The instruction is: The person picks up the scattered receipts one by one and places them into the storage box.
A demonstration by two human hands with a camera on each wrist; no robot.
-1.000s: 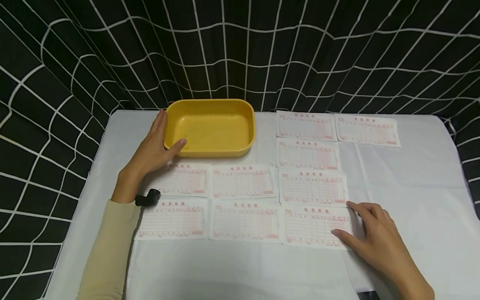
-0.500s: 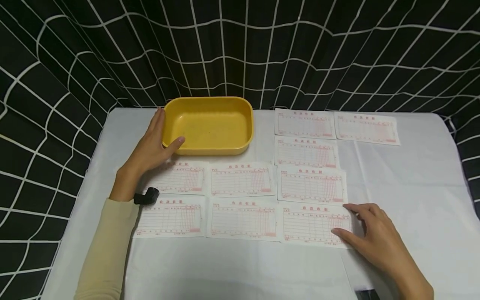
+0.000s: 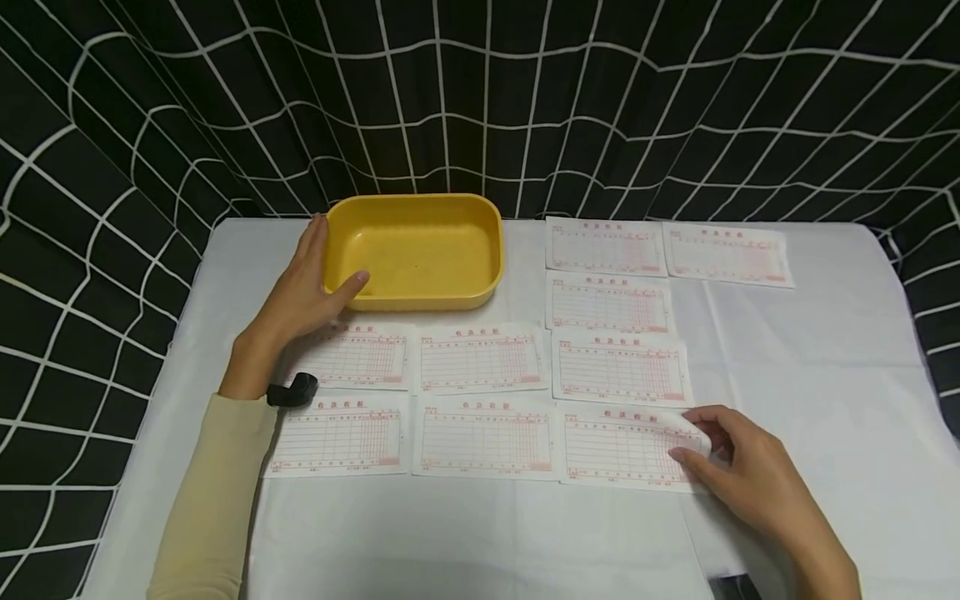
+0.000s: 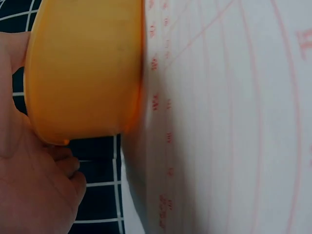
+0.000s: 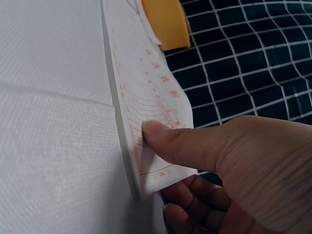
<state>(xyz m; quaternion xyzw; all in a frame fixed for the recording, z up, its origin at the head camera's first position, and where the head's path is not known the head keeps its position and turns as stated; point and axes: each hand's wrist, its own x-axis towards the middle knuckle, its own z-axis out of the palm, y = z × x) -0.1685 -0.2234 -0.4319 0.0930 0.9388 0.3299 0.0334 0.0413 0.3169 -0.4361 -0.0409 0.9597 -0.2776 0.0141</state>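
Observation:
A yellow plastic tub (image 3: pixel 416 304) stands at the back left of the table. My left hand (image 3: pixel 291 307) holds its left end, thumb over the near rim and fingers along the outside; the left wrist view shows the tub's wall (image 4: pixel 87 73) close up. At the front right, my right hand (image 3: pixel 753 479) pinches the right edge of a printed receipt slip (image 3: pixel 618 450), which curls up there. In the right wrist view the thumb (image 5: pixel 170 141) lies on top of the slip (image 5: pixel 146 97), with the other fingers curled below its edge.
Several more receipt slips (image 3: pixel 480 437) lie flat in rows, one column (image 3: pixel 609 304) reaching the back edge beside another slip (image 3: pixel 726 254). White cloth (image 3: pixel 420 542) covers the table. A black, white-gridded curtain (image 3: pixel 465 92) hangs behind and at the sides.
My right fingers have closed on the slip's right edge and its upper right corner now bends up. The left hand keeps its place at the tub.

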